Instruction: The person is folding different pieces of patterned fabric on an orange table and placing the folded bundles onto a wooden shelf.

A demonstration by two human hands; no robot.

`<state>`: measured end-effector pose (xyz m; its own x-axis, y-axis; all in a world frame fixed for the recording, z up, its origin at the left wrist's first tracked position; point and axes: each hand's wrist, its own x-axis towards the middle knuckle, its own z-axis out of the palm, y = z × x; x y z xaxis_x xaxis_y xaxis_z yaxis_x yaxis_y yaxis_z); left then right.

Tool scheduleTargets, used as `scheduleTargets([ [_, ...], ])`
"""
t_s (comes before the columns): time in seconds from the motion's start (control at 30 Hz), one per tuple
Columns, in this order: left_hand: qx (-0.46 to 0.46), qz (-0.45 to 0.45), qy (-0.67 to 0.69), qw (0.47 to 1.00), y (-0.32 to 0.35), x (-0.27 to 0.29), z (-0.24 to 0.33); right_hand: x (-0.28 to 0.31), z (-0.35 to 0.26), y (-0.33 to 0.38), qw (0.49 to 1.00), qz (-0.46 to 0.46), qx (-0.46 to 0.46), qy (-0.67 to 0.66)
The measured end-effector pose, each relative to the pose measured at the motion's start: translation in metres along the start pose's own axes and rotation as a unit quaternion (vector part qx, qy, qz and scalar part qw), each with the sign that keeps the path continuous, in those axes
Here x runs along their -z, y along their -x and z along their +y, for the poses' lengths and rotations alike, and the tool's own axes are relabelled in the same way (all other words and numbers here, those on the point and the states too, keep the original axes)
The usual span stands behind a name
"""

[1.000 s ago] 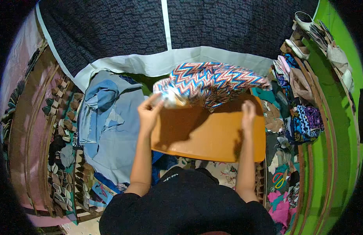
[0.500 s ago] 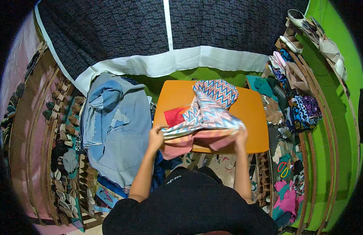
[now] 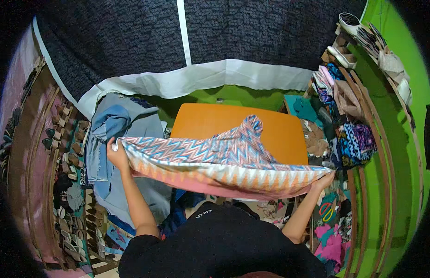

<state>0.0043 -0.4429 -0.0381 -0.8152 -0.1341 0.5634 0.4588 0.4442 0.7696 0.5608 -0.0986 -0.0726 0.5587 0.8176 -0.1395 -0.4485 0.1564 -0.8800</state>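
A zigzag-patterned cloth [image 3: 196, 153] in blue, white, orange and pink is stretched wide between my two hands. My left hand [image 3: 117, 155] is closed on its left corner, over the edge of the denim pile. At the right, my right hand [image 3: 324, 180] grips the other corner, past the near right side of the orange table [image 3: 233, 118]. The cloth's near edge hangs in a shallow sag with the pink border lowest. Its far part rises to a bunched tip lying over the tabletop. Most of the table's near half is hidden beneath it.
Light blue denim [image 3: 99, 162] is heaped to the left of the table. Wooden racks with shoe forms [image 3: 57, 139] stand farther left. On the right are folded patterned fabrics [image 3: 356, 143], scissors with red and yellow handles [image 3: 326, 211] and pink scraps [image 3: 331, 243]. A dark curtain [image 3: 131, 41] hangs behind.
My hands have moved apart, the left one outward and up, the right one outward and down. The crumpled cloth is now spread wide. The red piece on the table is no longer visible.
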Motion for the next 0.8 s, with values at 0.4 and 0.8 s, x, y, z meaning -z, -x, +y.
scheduleTargets([
  [0.4,0.004,-0.525,-0.106,0.845,0.208,-0.199,0.088,-0.11,0.186,0.043,0.663,-0.531,0.162,0.503],
  [0.8,-0.094,-0.308,-0.201,0.925,0.099,-0.296,0.079,-0.124,0.187,-0.043,0.72,-0.34,0.184,0.577],
])
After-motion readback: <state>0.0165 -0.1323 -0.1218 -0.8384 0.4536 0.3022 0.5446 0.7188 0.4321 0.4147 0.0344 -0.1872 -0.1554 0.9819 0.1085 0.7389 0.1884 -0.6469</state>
